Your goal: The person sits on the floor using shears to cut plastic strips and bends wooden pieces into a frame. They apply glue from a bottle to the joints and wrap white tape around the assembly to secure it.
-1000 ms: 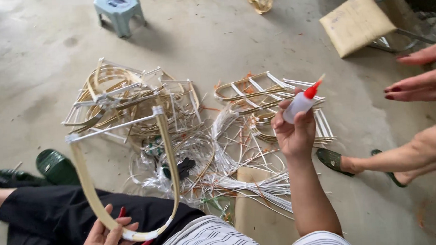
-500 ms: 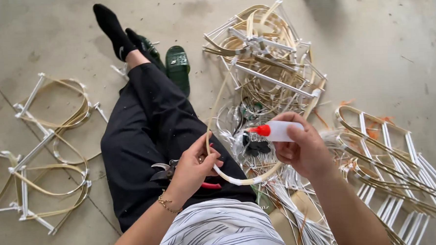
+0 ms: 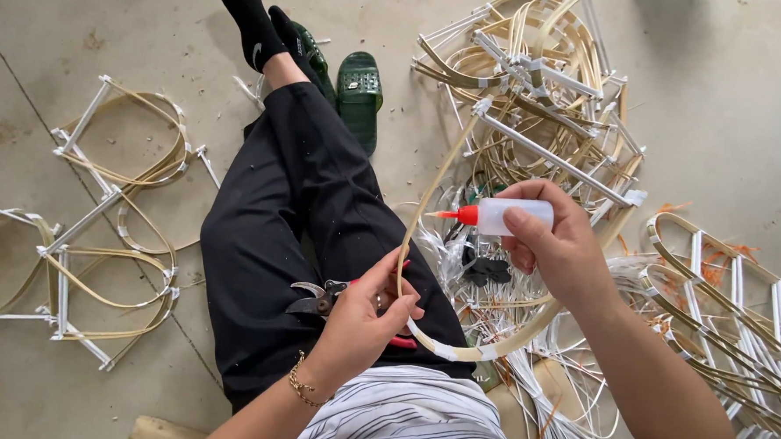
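My left hand grips the lower bend of a curved bamboo strip frame, over my lap. My right hand holds a small white glue bottle on its side, its red nozzle pointing left at the strip. The frame's far end joins a white bar near the big pile. Pruning shears with red handles lie on my black trousers, partly under the left hand.
A heap of bamboo frames lies ahead right, more frames at right, and finished frames on the floor at left. Green slippers sit beside my outstretched leg. Loose white strips cover the floor by my right knee.
The view swung from the pile ahead down to my lap. The right hand brought the glue bottle down from mid-air and turned its nozzle toward the strip held in the left hand.
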